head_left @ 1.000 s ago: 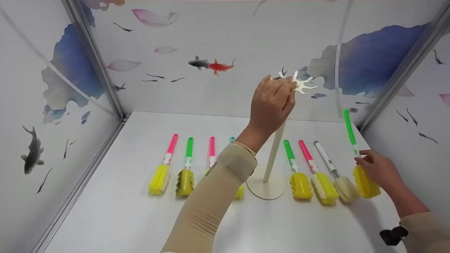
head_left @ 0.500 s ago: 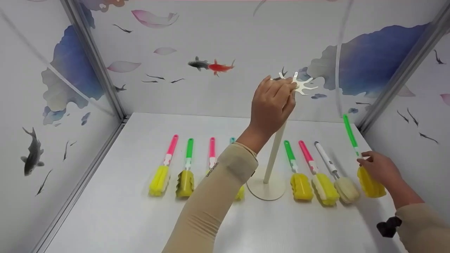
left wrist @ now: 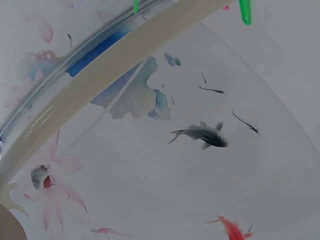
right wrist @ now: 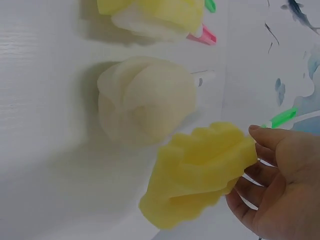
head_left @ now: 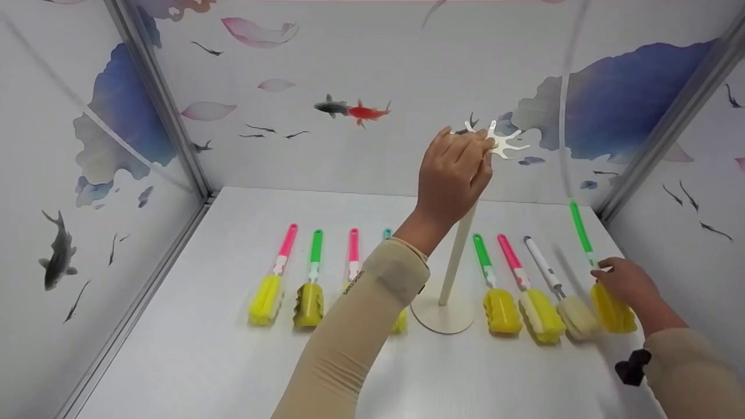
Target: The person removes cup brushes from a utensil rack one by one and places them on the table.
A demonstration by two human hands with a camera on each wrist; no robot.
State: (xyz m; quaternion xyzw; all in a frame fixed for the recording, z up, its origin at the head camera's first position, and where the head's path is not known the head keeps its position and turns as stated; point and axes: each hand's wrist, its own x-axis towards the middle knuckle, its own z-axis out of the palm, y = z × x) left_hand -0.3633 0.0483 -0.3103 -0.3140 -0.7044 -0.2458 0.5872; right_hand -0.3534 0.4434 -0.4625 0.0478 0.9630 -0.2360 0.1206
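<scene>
My left hand point(head_left: 451, 177) grips the top of a cream stand, just under its branching hooks point(head_left: 507, 145). The stand's pole point(head_left: 458, 256) rises from a round base point(head_left: 443, 321), and the pole point(left wrist: 95, 87) crosses the left wrist view. At the far right, my right hand point(head_left: 631, 285) pinches a green-handled bottle brush point(head_left: 612, 309) at its neck. The brush's wavy yellow sponge head point(right wrist: 200, 172) points toward the table, handle tilted up and away. Beside it lies a white-handled bottle brush point(head_left: 577, 317) with a cream sponge point(right wrist: 145, 102).
Right of the base lie a green-handled brush point(head_left: 502, 311) and a pink-handled brush point(head_left: 542, 315). Left of it are a pink-handled brush point(head_left: 266, 299), a green-handled one point(head_left: 308, 305), another pink handle point(head_left: 354, 247) and a blue handle point(head_left: 387, 233). My left sleeve point(head_left: 349, 326) covers some. Printed walls surround the white table.
My right hand has lowered the green-handled brush closer to the table at the far right. My left hand stays on the stand.
</scene>
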